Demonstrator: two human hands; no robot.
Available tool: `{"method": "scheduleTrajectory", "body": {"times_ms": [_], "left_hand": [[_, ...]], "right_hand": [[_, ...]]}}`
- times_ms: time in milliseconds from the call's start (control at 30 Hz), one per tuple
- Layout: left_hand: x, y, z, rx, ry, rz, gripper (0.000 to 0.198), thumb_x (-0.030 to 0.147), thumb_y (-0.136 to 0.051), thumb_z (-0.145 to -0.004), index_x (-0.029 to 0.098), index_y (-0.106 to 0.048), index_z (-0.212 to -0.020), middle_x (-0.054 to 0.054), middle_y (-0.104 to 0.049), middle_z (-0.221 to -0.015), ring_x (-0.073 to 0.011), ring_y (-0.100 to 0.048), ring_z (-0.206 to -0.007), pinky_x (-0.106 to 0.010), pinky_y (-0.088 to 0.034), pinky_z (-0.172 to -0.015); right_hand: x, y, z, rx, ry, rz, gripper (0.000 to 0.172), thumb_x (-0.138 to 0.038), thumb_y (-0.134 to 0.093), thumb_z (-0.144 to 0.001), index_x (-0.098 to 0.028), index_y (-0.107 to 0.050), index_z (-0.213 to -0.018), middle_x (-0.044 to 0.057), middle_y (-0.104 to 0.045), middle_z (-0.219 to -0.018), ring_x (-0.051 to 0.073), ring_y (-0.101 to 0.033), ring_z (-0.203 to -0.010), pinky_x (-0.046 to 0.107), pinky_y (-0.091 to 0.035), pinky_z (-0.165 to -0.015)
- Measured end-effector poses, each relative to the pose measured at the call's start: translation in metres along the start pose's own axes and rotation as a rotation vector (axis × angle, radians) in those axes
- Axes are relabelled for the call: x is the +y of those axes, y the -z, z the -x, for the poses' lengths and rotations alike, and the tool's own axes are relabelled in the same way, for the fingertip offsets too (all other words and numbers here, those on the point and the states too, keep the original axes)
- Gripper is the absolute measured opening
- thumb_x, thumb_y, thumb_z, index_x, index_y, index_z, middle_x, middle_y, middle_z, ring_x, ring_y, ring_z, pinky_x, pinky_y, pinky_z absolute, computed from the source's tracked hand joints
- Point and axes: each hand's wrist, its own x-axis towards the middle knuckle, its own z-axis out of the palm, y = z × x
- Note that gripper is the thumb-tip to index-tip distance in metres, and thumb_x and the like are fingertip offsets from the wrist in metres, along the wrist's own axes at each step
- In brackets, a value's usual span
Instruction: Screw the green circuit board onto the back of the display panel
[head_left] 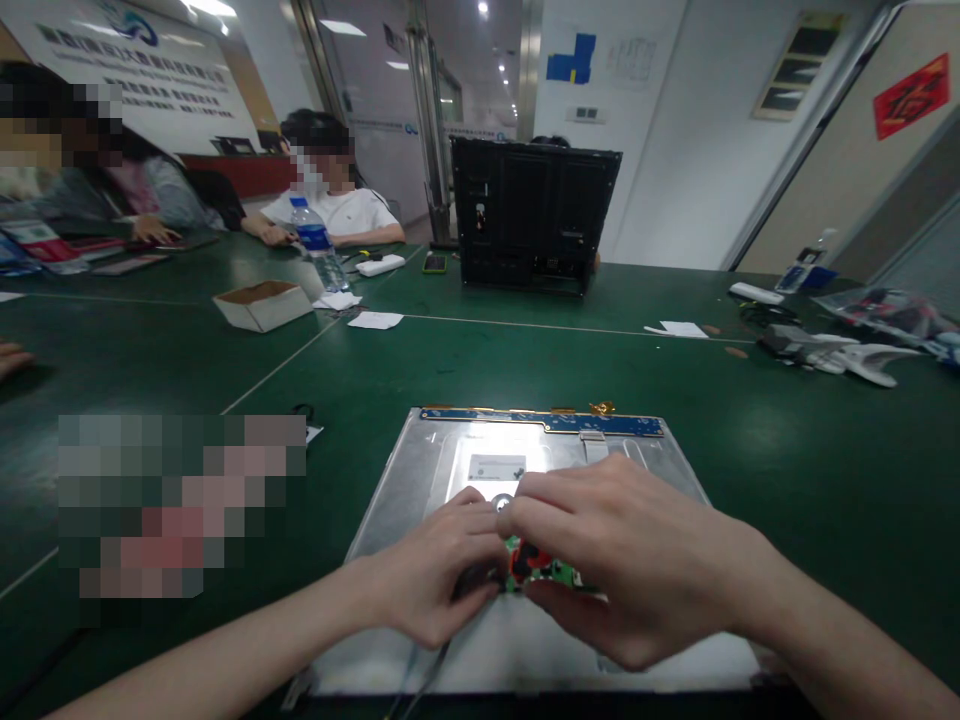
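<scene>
In front of me lies a display panel (397, 520), its silver metal back facing up. A blue circuit strip (487, 416) runs along its far edge, with a flat ribbon cable (594, 446) coming off it. Over the panel's middle, my left hand (450, 565) has its fingers curled at the left side of a small green circuit board (559, 572). My right hand (622, 555) closes over the right side of that board, its thumb at the near edge. Red and black parts show on the board between the hands. Both hands hide much of it.
A black monitor housing (532, 210) stands upright across the green table (450, 365). An open box (262, 305) and a water bottle (319, 245) are at left. Tools (832, 350) lie at right. A person in white (345, 215) sits beyond; others sit farther left.
</scene>
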Motion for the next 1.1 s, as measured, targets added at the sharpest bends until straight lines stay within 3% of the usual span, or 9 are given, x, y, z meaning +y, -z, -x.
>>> {"method": "scheduleTrajectory", "body": {"times_ms": [100,300,500,567,700,800,900,1000,1100], "left_hand": [[0.0002,-0.0001,-0.0002,0.013,-0.014,-0.017,0.023,0.014,-0.053,-0.074,0.018,-0.054,-0.097,-0.008,-0.062,-0.099,-0.0245,-0.056,-0.09,-0.038,-0.044,-0.08],[0.0014,0.0001,-0.0012,0.001,0.001,0.002,0.022,0.014,-0.053,-0.074,0.018,-0.055,-0.095,-0.007,-0.062,-0.093,-0.0235,-0.056,-0.086,-0.036,-0.044,-0.075],[0.0019,0.0004,-0.0008,0.018,-0.015,-0.021,0.022,0.012,-0.051,-0.075,0.018,-0.055,-0.096,-0.007,-0.063,-0.098,-0.0236,-0.058,-0.089,-0.037,-0.044,-0.08],[0.0017,0.0001,-0.0008,0.012,-0.009,-0.021,0.02,0.013,-0.051,-0.075,0.018,-0.054,-0.094,-0.007,-0.063,-0.097,-0.0235,-0.058,-0.088,-0.036,-0.044,-0.079],[0.0006,-0.0004,-0.0012,-0.026,0.002,0.0,0.02,0.015,-0.053,-0.074,0.019,-0.054,-0.094,-0.007,-0.063,-0.1,-0.0244,-0.058,-0.09,-0.038,-0.044,-0.081],[-0.0005,-0.001,-0.0007,-0.005,-0.011,-0.003,0.023,0.014,-0.053,-0.075,0.019,-0.054,-0.097,-0.007,-0.063,-0.101,-0.0244,-0.058,-0.092,-0.037,-0.045,-0.08],[-0.0019,-0.0024,0.0006,0.0,-0.02,-0.018,0.021,0.014,-0.053,-0.075,0.018,-0.055,-0.096,-0.008,-0.063,-0.099,-0.0238,-0.058,-0.089,-0.037,-0.044,-0.079],[-0.0021,-0.0034,0.0012,-0.003,-0.005,-0.027,0.02,0.015,-0.052,-0.075,0.018,-0.055,-0.095,-0.007,-0.063,-0.094,-0.023,-0.057,-0.084,-0.036,-0.044,-0.076],[0.0,-0.0021,-0.0006,-0.012,0.004,-0.024,0.017,0.015,-0.052,-0.075,0.019,-0.054,-0.091,-0.005,-0.062,-0.087,-0.0218,-0.055,-0.08,-0.034,-0.043,-0.073]], "right_hand": [[0.0004,-0.0016,-0.0006,-0.002,-0.008,0.017,0.015,-0.021,-0.052,-0.085,-0.019,-0.049,-0.099,0.0,-0.061,-0.087,0.012,-0.046,-0.066,0.028,-0.025,-0.051],[0.0015,-0.0042,-0.0018,0.015,-0.026,0.095,0.019,-0.039,-0.049,-0.093,-0.021,-0.05,-0.1,0.0,-0.062,-0.084,0.013,-0.049,-0.065,0.029,-0.023,-0.051],[-0.0013,-0.0025,-0.0019,-0.004,0.002,0.04,0.019,-0.02,-0.054,-0.084,-0.018,-0.05,-0.103,0.002,-0.062,-0.092,0.013,-0.05,-0.071,0.028,-0.027,-0.052],[-0.0003,-0.0053,-0.0025,0.019,-0.003,0.069,0.015,-0.026,-0.051,-0.091,-0.019,-0.05,-0.104,0.001,-0.062,-0.087,0.013,-0.05,-0.068,0.028,-0.026,-0.052],[0.0003,-0.006,-0.0028,0.011,-0.012,0.077,0.03,-0.044,-0.048,-0.095,-0.02,-0.049,-0.112,0.001,-0.064,-0.087,0.014,-0.053,-0.068,0.029,-0.026,-0.053],[-0.0017,-0.002,-0.0019,-0.026,-0.017,0.003,0.028,-0.031,-0.056,-0.088,-0.018,-0.048,-0.112,0.004,-0.063,-0.101,0.015,-0.053,-0.077,0.028,-0.029,-0.053],[-0.0026,-0.0023,-0.0015,-0.033,-0.023,-0.003,0.027,-0.018,-0.055,-0.083,-0.018,-0.048,-0.108,0.002,-0.062,-0.098,0.014,-0.052,-0.074,0.028,-0.028,-0.052],[-0.0011,-0.0064,-0.0021,-0.01,-0.048,0.076,0.015,-0.026,-0.051,-0.091,-0.019,-0.048,-0.103,0.001,-0.064,-0.089,0.014,-0.052,-0.068,0.029,-0.024,-0.051],[0.0003,-0.0056,-0.0015,-0.015,-0.085,0.122,0.022,-0.042,-0.049,-0.094,-0.021,-0.048,-0.1,-0.001,-0.063,-0.078,0.014,-0.05,-0.061,0.03,-0.021,-0.05]]}}
